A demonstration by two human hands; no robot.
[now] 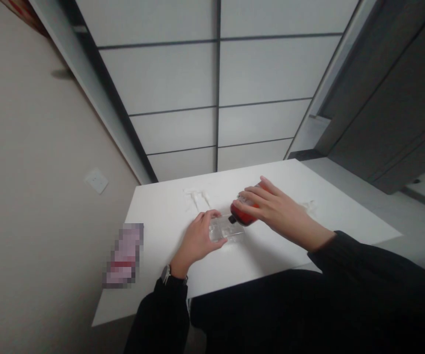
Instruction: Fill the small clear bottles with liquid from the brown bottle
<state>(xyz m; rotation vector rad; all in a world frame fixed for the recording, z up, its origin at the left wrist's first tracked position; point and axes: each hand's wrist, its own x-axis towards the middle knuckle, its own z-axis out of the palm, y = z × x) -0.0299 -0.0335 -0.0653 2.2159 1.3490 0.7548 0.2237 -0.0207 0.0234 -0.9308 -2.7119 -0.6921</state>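
While tipped, red bottle [245,212] under right fingers [257,200]

The tabletop [271,250] is lying mostly bare along its near edge and toward its right corner, so a hand could be passing there freely. In the middle, the left hand [197,241] is holding a clear container [227,228] and the right hand [275,209] is tipping a red bottle [244,211] against it; together they are blocking the centre. Toward the far edge, some small white pieces [196,196] are lying well apart from the hands, and another pale piece [308,205] is lying just behind the right wrist. At the left edge a blurred pink object [124,253] is narrowing the way beside the wall [31,196].
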